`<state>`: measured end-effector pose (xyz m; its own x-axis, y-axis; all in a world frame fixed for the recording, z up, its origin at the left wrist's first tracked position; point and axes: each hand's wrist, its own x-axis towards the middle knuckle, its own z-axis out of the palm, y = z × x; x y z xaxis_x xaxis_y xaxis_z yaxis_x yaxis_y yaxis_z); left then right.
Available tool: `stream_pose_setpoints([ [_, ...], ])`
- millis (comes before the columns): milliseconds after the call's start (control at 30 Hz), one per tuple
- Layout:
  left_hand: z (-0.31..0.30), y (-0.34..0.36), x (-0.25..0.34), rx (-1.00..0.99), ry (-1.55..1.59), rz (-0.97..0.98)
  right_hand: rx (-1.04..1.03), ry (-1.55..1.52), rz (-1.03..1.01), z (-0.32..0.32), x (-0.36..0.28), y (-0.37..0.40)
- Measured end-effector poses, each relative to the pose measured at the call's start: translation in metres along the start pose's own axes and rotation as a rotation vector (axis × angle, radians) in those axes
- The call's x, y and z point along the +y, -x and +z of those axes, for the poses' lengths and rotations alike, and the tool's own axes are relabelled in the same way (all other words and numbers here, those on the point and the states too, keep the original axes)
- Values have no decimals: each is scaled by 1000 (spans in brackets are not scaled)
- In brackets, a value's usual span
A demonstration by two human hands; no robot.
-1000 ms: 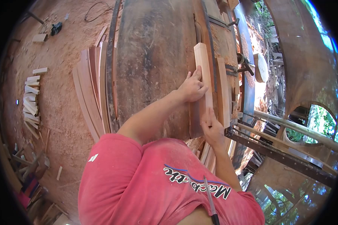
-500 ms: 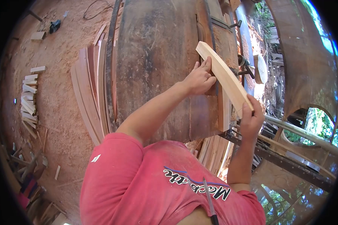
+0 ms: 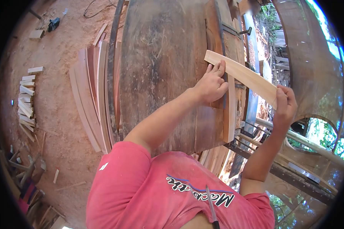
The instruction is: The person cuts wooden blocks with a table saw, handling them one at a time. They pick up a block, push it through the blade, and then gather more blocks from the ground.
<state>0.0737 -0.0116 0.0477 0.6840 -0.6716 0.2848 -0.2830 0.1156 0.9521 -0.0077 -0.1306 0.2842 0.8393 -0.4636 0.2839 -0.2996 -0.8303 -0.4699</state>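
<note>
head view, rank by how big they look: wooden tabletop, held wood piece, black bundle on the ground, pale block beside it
1. Wooden tabletop
2. Held wood piece
3. Black bundle and pale block: too alike to rank

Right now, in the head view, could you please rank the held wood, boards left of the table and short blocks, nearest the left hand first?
1. Held wood: touching the left hand.
2. Boards: left of the table.
3. Short blocks: far left.
</note>
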Motion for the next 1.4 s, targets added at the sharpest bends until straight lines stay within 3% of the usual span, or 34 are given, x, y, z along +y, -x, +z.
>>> stream_pose_setpoints([
  [533,1,-21,-3,83,-18,15,-146,-159,50,9,-14,-82],
  [867,-1,-32,-6,91,-21,-27,-177,-71,62,17,-18,-125],
  [1033,-1,-32,-4,87,-2,-45,-216,42,-68,12,-14,-131],
  [1267,11,10,1,-63,32,-92,-164,102,64,-24,-8,19],
  [1333,18,33,3,-80,60,-66,-156,88,145,-30,9,80],
  [1400,27,57,8,-117,79,-36,-222,71,349,-31,5,137],
])
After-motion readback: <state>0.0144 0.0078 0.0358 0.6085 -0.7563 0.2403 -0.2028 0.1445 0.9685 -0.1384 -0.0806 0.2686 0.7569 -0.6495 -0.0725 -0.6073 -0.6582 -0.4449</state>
